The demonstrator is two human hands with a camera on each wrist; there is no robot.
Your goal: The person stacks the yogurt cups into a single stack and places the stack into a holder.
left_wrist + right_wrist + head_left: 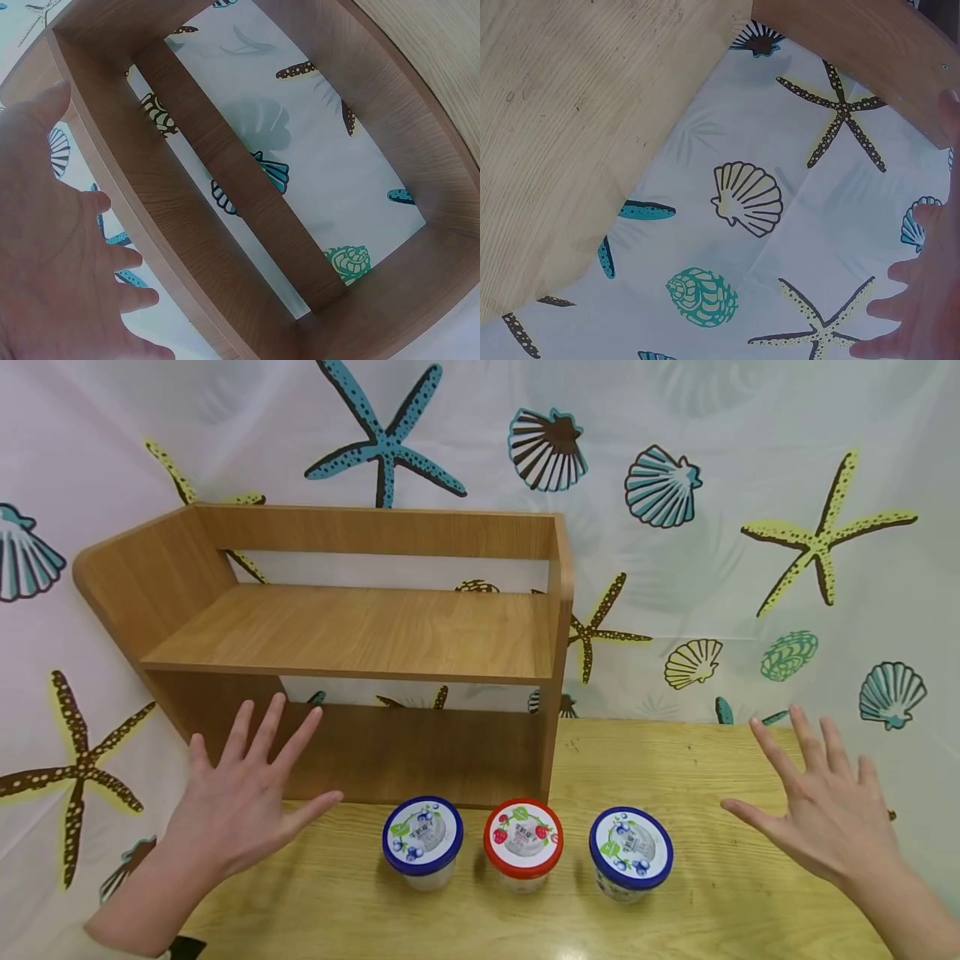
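Observation:
Three lidded tubs stand in a row on the wooden table in the head view. The left tub (423, 837) and the right tub (631, 847) have blue-rimmed lids with blueberry pictures. Between them is a tub (522, 839) with a red-rimmed lid and strawberry pictures. My left hand (238, 797) is spread in the air before the lower left of a wooden shelf (352, 631), holding nothing. Off to the right of the tubs, my right hand (832, 806) hovers with fingers spread, also holding nothing. Both hands are apart from the tubs.
The two-level shelf stands at the back left of the table (712, 910). A white cloth (720, 410) printed with starfish and shells hangs behind and at the sides. A small dark object (186, 947) shows by the left sleeve.

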